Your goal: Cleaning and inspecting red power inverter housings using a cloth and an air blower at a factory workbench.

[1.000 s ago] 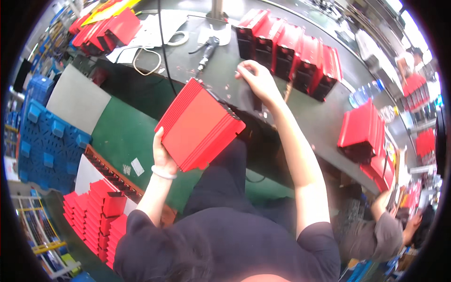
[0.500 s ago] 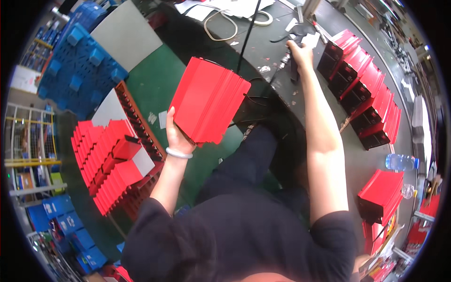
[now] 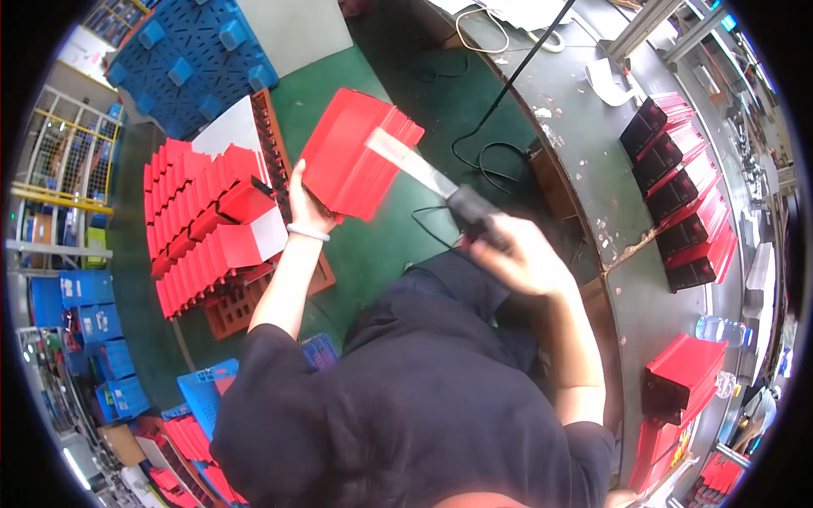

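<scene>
My left hand point(image 3: 306, 206) grips a red plastic box point(image 3: 356, 154) from below and holds it out over the green floor, tilted. My right hand point(image 3: 518, 254) is closed on the black handle of a scraper tool point(image 3: 440, 188). The tool's pale flat blade lies across the upper right side of the red box. A black cable runs from near the tool up toward the bench. My dark sleeves and torso fill the lower middle of the view.
A stack of red boxes point(image 3: 207, 220) sits on a brown pallet at my left. A dark curved workbench point(image 3: 593, 152) on the right carries a row of red boxes point(image 3: 686, 195), more red boxes point(image 3: 682, 377) and a water bottle point(image 3: 724, 330). Blue pallets point(image 3: 190, 46) lie at the top left.
My right hand left the bench and came back holding the scraper, its blade now against the red box. My view turned left, toward the stacked boxes on the floor.
</scene>
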{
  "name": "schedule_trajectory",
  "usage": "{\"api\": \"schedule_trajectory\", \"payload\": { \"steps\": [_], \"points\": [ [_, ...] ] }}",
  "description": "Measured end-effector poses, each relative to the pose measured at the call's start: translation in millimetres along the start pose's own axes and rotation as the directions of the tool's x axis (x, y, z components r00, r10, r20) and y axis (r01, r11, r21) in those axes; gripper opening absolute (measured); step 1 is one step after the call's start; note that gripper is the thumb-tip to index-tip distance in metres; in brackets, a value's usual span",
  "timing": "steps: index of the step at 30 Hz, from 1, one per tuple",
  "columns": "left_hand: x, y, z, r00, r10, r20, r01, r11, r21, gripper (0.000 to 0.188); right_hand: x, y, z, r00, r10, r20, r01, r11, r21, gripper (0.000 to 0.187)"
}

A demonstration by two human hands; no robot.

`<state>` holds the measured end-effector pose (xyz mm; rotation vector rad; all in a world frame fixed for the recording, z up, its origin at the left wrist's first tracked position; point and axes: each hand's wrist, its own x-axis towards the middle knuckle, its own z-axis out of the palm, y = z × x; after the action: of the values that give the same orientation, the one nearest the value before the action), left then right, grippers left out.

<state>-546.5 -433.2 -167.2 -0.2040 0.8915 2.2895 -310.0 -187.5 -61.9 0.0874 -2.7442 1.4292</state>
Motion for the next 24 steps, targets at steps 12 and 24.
{"api": "schedule_trajectory", "payload": {
  "steps": [12,24],
  "points": [
    [-6.7,27.3,-27.8,0.994,0.045,-0.102,-0.039,0.997,0.065,0.058,26.2,11.0,40.4,0.996,0.085,-0.038,-0.093,0.945,-0.312,0.021],
    [-13.5,25.9,-24.6,0.965,0.047,-0.259,-0.013,0.991,0.131,0.060,25.6,15.5,39.4,0.990,0.122,-0.065,-0.137,0.929,-0.345,0.021]
  ]
}}
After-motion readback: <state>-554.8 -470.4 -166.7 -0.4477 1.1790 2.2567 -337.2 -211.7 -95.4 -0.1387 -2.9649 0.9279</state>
